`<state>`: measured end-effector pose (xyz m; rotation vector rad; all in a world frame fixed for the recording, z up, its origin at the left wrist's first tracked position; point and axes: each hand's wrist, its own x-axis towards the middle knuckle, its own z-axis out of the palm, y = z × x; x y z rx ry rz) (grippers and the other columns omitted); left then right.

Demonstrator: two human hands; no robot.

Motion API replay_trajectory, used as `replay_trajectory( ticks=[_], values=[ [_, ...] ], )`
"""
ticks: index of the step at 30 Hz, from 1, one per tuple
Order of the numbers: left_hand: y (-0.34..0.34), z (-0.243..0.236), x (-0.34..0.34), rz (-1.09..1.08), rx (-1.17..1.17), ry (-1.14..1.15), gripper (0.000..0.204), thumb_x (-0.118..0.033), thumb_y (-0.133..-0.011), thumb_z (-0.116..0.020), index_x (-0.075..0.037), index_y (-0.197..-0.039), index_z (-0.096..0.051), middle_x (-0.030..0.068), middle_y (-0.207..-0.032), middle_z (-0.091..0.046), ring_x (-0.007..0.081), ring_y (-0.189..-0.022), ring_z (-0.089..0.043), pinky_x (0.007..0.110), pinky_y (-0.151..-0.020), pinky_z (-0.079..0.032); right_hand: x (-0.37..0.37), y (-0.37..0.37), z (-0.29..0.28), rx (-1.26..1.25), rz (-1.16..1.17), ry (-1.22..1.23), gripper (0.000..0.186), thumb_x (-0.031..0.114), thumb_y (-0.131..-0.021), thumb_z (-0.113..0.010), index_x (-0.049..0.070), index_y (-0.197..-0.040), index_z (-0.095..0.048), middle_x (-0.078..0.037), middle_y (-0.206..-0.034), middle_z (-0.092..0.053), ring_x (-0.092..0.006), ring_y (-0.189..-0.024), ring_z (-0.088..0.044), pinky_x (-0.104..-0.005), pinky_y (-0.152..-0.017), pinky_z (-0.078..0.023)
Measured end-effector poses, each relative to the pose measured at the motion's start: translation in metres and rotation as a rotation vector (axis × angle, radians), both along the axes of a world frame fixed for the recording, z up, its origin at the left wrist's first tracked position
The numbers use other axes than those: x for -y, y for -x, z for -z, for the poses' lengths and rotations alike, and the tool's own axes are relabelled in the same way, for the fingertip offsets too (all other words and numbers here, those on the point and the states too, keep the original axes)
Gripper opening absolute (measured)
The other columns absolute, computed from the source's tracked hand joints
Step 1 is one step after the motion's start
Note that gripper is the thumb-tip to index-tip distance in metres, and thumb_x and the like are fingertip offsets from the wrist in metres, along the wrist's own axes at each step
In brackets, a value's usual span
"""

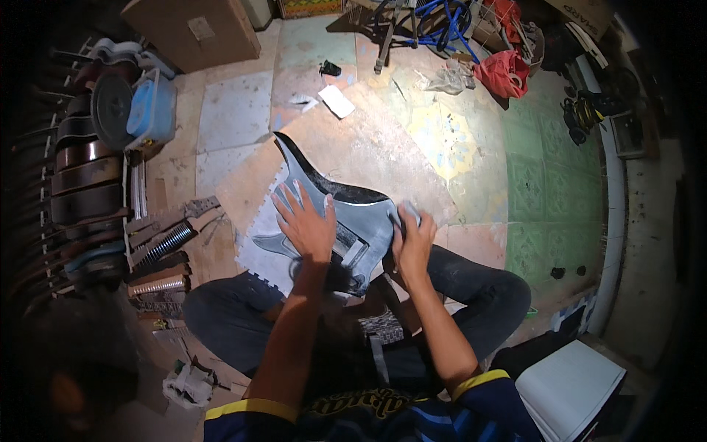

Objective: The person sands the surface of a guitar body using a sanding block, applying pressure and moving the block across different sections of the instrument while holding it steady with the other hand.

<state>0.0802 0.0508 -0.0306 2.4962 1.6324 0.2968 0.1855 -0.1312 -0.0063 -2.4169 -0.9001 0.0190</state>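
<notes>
A grey electric guitar body (374,223) with a black edge and pointed horns lies tilted across my lap and a pale foam mat (254,254). Recesses are cut into its face. My left hand (305,225) lies spread on the left part of the body, fingers pointing away from me. At the body's right edge, my right hand (414,243) is curled round a small grey pad (408,212), pressed near the rim. Fingers cover most of the pad, so its exact kind does not show.
A board (361,140) lies beneath, with a white paper piece (336,102) beyond. Guitar bodies (87,180) line a left rack near a blue container (152,107). Guitar necks (166,243) lie left. A red bag (503,74) sits far right; a white box (571,390) stands near right.
</notes>
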Motion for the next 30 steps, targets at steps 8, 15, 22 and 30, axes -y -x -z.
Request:
replay_trajectory(
  ticks=[8,15,22,30],
  values=[
    [0.001,-0.01,-0.005,-0.008,-0.063,0.016,0.079,-0.054,-0.095,-0.058,-0.007,-0.157,-0.043,0.0243,-0.165,-0.031,0.0468,-0.154,-0.021,0.057,-0.118,-0.027,0.001,0.02,-0.002,-0.032,-0.035,-0.005,0.049,0.0,-0.086,-0.073,0.016,-0.132,-0.067,-0.03,-0.127,-0.054,-0.0488,-0.115,-0.052,-0.0526,-0.1,-0.044],
    [-0.002,-0.005,-0.005,0.025,-0.089,-0.017,0.079,-0.055,-0.095,-0.059,-0.007,-0.156,-0.044,0.0253,-0.164,-0.033,0.0477,-0.152,-0.026,0.057,-0.118,-0.025,0.026,0.042,-0.01,-0.077,-0.057,0.002,0.05,-0.001,-0.084,-0.075,0.017,-0.131,-0.07,-0.029,-0.126,-0.055,-0.0477,-0.113,-0.053,-0.0543,-0.099,-0.045],
    [-0.001,-0.01,-0.005,0.049,-0.063,-0.025,0.075,-0.05,-0.098,-0.057,-0.004,-0.156,-0.043,0.0282,-0.163,-0.032,0.0508,-0.152,-0.023,0.06,-0.115,-0.03,-0.019,0.003,0.003,-0.066,-0.061,-0.039,0.051,0.002,-0.085,-0.074,0.02,-0.133,-0.068,-0.03,-0.127,-0.054,-0.0485,-0.114,-0.053,-0.0551,-0.101,-0.044],
    [-0.003,-0.004,-0.003,0.038,-0.052,0.001,0.079,-0.053,-0.095,-0.059,-0.007,-0.157,-0.042,0.0261,-0.165,-0.03,0.0516,-0.153,-0.021,0.062,-0.115,-0.03,-0.05,-0.02,-0.013,-0.133,-0.022,-0.024,0.051,0.006,-0.087,-0.073,0.022,-0.135,-0.066,-0.03,-0.128,-0.054,-0.0488,-0.117,-0.052,-0.057,-0.102,-0.04]
  ],
)
